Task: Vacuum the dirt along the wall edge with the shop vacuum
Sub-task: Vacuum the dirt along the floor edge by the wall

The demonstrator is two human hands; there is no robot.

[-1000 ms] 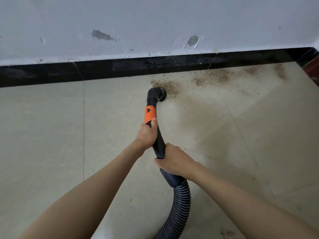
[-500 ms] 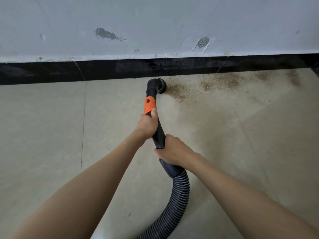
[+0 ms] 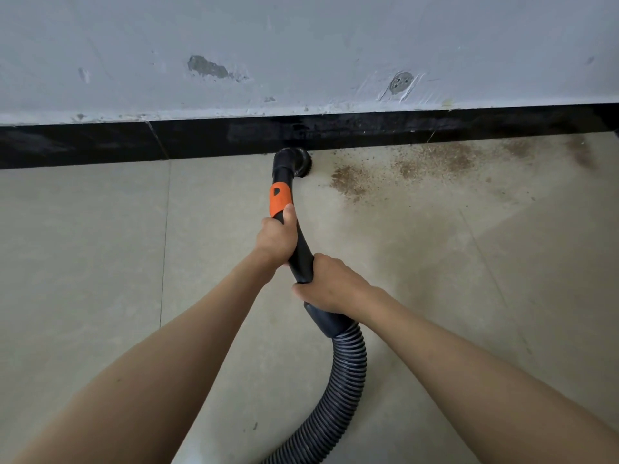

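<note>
**Brush nozzle at the skirting, dirt waiting to its right**

The step in hand looks like the sweep along the wall edge. The round black brush nozzle (image 3: 296,162) sits on the beige tiled floor (image 3: 83,262) at upper centre of the frame, touching or just short of the glossy black skirting strip (image 3: 100,142) under the scuffed grey-white wall (image 3: 301,45). Both hands hold the black curved vacuum wand with its orange collar (image 3: 280,199): the left hand (image 3: 277,237) is wrapped round it just below the collar with the thumb lying up the wand, and the right hand (image 3: 330,284) grips lower, above the cuff where the ribbed grey-black hose (image 3: 338,390) begins and loops off the bottom edge.

The brown gritty dirt (image 3: 348,180) lies just to the right of the nozzle, apart from it, as 1 dense patch; thinner, speckled drifts (image 3: 442,159) trail along the skirting toward the upper right. The floor left of the nozzle appears free of grit.

The next move probably calls for sliding the nozzle rightward, kept low and close to the skirting.
</note>
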